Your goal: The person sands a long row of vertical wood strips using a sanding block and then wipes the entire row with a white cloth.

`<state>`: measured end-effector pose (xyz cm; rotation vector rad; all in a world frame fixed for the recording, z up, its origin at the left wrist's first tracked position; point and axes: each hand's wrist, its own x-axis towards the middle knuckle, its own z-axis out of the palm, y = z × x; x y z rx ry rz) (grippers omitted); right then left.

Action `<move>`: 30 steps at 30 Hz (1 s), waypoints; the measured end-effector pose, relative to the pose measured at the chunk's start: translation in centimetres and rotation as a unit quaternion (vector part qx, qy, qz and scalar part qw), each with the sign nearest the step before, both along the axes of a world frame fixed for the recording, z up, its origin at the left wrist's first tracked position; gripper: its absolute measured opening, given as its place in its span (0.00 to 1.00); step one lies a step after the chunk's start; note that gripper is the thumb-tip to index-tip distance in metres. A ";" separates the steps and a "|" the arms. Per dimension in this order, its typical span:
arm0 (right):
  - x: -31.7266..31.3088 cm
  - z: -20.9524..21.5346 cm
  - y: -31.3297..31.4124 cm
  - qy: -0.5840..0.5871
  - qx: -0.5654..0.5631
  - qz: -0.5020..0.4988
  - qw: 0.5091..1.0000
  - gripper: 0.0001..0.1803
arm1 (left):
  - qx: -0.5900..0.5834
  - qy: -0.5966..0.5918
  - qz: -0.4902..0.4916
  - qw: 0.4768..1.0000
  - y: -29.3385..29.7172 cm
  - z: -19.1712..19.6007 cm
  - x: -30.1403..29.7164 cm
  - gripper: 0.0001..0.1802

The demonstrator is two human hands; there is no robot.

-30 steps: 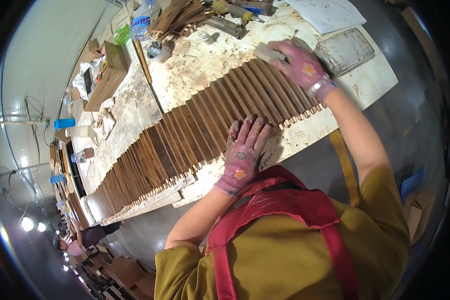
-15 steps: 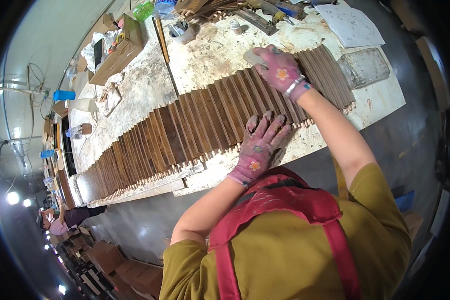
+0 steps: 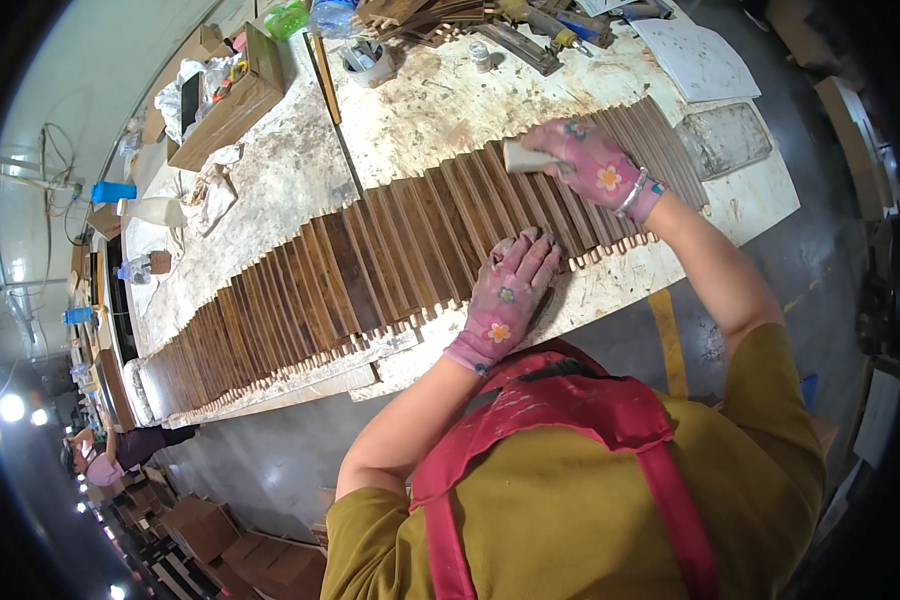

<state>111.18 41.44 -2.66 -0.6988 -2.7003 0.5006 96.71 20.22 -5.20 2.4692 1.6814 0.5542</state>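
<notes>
Many brown slats (image 3: pixel 400 250) in row; right hand (image 3: pixel 592 163) curled round pale block (image 3: pixel 522 157), left hand (image 3: pixel 506 298) resting flat, fingers extended, empty.

Counting now along the row of brown slats (image 3: pixel 360 265), slats too tightly packed for a sure tally! Over it, left hand (image 3: pixel 510 295) plus right hand (image 3: pixel 598 172), making two; pale block (image 3: pixel 525 157), just one. Beyond its far edge: one white tub (image 3: pixel 378 75), one small jar (image 3: pixel 481 57), one wooden box (image 3: pixel 228 122). Near its right end, one grey slab (image 3: pixel 727 142). Past its left end, one co-worker (image 3: pixel 120 455)!
</notes>
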 end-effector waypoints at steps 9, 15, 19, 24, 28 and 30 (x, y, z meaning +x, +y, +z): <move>-6.3 1.2 1.9 -0.233 -0.045 0.043 0.970 0.18 | 0.001 0.015 0.017 1.000 -0.2 -0.7 0.0 0.27; -6.8 -0.2 5.7 -0.177 0.045 0.072 0.981 0.24 | -0.002 0.005 0.015 1.000 0.1 -0.5 0.1 0.28; -3.0 1.1 4.9 -0.195 0.153 0.183 0.951 0.28 | 0.004 -0.001 0.030 1.000 0.0 -0.1 0.5 0.27; -3.9 1.0 5.7 -0.164 0.073 0.212 0.961 0.30 | -0.005 -0.029 0.032 0.999 0.1 0.3 0.6 0.27; -5.3 -0.6 7.1 -0.070 0.142 0.292 0.943 0.26 | -0.011 -0.038 0.042 0.998 0.1 -0.1 0.8 0.26; -6.7 -1.2 6.3 -0.056 0.154 0.309 0.937 0.21 | -0.014 -0.038 0.043 0.998 0.0 -0.3 0.7 0.27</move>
